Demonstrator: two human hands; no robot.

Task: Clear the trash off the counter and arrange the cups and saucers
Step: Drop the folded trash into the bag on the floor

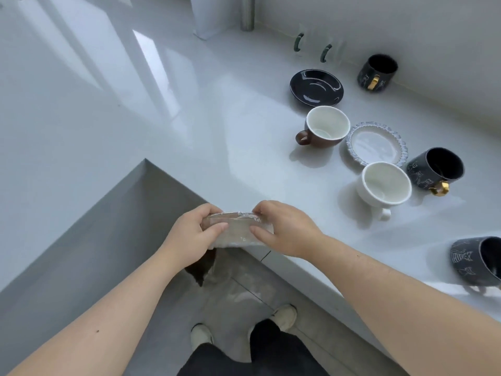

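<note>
Both hands, left hand [189,234] and right hand [284,229], pinch what looks like a plastic-wrapped saucer [235,232], fingers curled around its edges.

No legible text or labels anywhere.

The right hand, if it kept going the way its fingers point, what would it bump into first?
The right hand points left, across the plastic-wrapped saucer that both hands hold at the counter edge. It would probably meet the left hand first, on the saucer's other side, though depth is hard to judge.
</note>
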